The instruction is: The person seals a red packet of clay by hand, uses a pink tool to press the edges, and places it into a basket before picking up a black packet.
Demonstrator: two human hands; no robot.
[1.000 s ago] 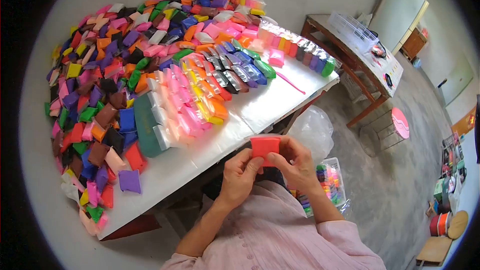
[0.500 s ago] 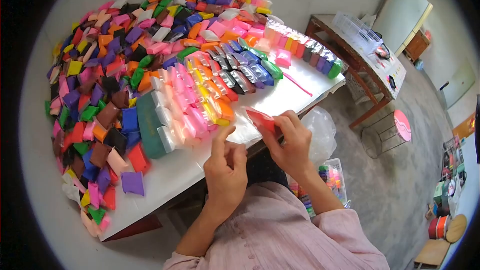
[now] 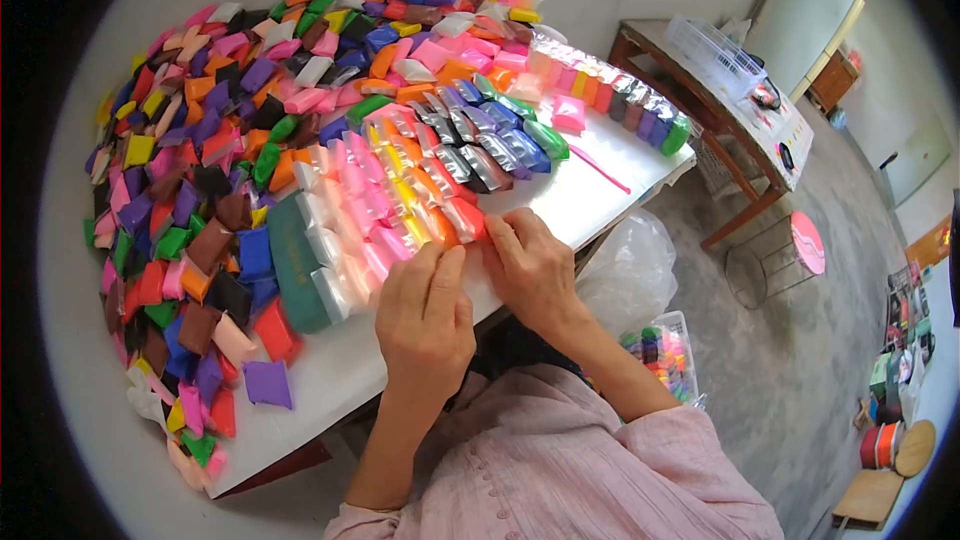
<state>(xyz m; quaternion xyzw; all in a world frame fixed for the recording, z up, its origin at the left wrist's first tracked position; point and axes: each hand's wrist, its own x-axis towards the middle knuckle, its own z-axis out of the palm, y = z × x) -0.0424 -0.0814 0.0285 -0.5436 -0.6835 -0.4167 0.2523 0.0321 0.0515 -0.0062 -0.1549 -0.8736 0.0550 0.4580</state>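
Rows of small sealed plastic packets [image 3: 385, 202], sorted by colour from white through pink, yellow, orange and red to black, blue and green, lie on the white-topped table [image 3: 345, 365]. At the near end of the red row is a red packet [image 3: 464, 221], with the bent fingers of my right hand [image 3: 532, 270] closed at its edge. My left hand [image 3: 428, 315] is beside it, fingers curled together against the near ends of the orange and yellow rows. Whatever its fingertips hold, if anything, is hidden. A dark green case [image 3: 297, 265] flanks the white row.
A large heap of mixed coloured packets [image 3: 205, 180] covers the left and back. A pink strip [image 3: 600, 170] lies toward the right edge. Beyond the near edge are a clear plastic bag [image 3: 630, 265] and a box of coloured packets [image 3: 675, 355]. A stool [image 3: 800, 245] stands on the floor.
The red packet has come down from the air to the near end of the red row with my right hand. My left hand has moved in to the row ends, its raised index finger now bent down.
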